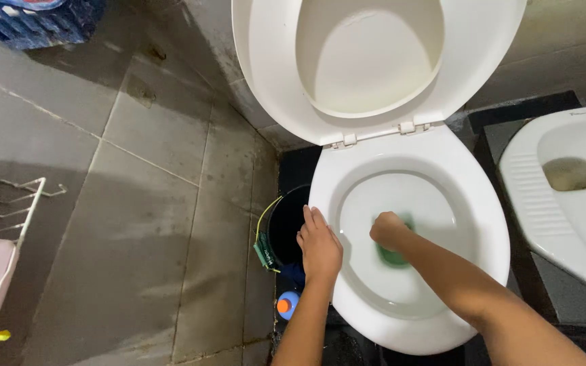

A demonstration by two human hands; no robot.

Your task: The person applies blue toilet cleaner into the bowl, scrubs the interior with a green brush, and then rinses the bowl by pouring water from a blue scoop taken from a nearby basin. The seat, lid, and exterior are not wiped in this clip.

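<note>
Nearest the camera: both forearms reach in from the bottom edge. Blue bottle with an orange cap [287, 304] stands on the floor just left of the left forearm, beside a black bucket [286, 227] with a yellow-green handle.

Left hand [320, 245]: flat, palm down, fingers out straight, resting on the left rim of the toilet bowl [483, 224]. Grip open, holding nothing, looks like bracing only.

Right hand [389, 229]: down inside the bowl, fist closed on a green scrub pad [395, 256]. Pad is pressed against the inner wall, left of centre, mostly hidden under the hand and motion-blurred. Cannot tell its exact shape.

Handling, my read: the pad looks light and soft, should compress and flex to the bowl's curve. Probably wet, so slippery against glazed porcelain. Best held with a full fist over its top, palm pushing down, as it is now. Pinching an edge would likely let it fold or slip out. Nothing fragile about it.

Further out: seat and lid [374, 61] raised, leaning on the back wall. To the right, a white squat pan [571, 196], well apart from both hands. Left side: grey tiled floor [137, 237], stained, with a white wire rack [1, 224] at the left edge. Blue package [35, 20] in the far top-left corner.
</note>
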